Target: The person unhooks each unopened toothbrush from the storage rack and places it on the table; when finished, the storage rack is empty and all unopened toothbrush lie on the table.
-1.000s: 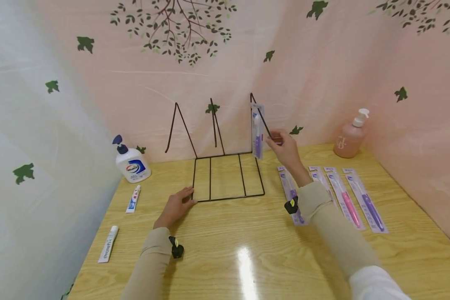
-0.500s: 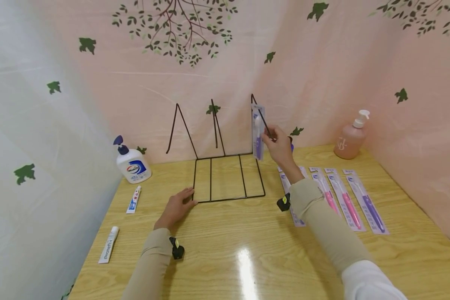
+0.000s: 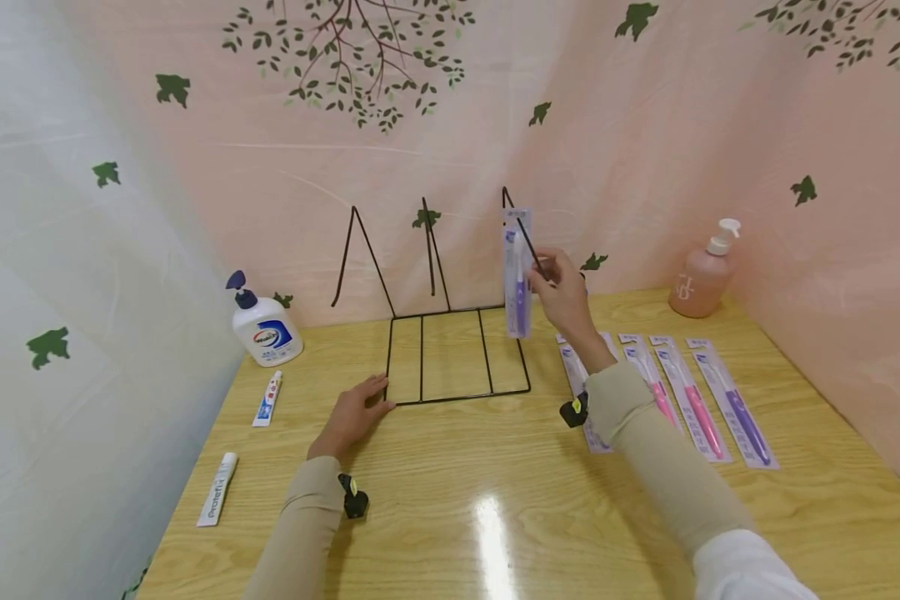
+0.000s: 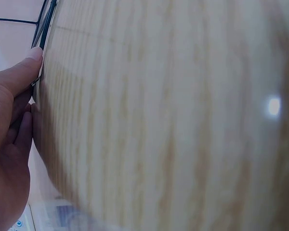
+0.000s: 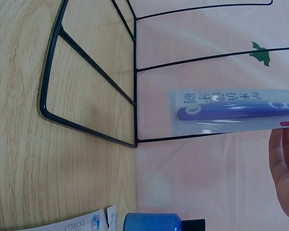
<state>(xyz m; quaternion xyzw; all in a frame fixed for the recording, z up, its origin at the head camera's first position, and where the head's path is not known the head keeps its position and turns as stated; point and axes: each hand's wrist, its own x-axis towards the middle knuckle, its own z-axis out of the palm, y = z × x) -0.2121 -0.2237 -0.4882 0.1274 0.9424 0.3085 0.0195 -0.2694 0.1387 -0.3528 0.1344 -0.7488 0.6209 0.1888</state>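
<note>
My left hand (image 3: pixel 354 414) pinches the near left corner of a black wire display rack (image 3: pixel 450 398) on the table. In the left wrist view, the thumb and fingers (image 4: pixel 21 72) meet at the wire. A packaged purple toothbrush (image 3: pixel 519 279) hangs upright on the rack's rightmost sloping prong. My right hand (image 3: pixel 566 292) pinches the right edge of that package, close beside the prong. The right wrist view shows the clear blister of the packaged toothbrush (image 5: pixel 236 110) with fingers (image 5: pixel 283 154) at its edge; the thumb is out of sight there.
Several packaged toothbrushes (image 3: pixel 735 404) lie at right, partly behind my right arm. A pink pump bottle (image 3: pixel 701 279) stands back right, a blue bottle (image 5: pixel 154 222) behind my right hand. At left are a white pump bottle (image 3: pixel 267 332) and two tubes (image 3: pixel 267 400).
My right hand has shifted left from the prong's end to the package edge. The hanging toothbrush package's lower end has come forward and down. My left hand has stayed at the rack corner.
</note>
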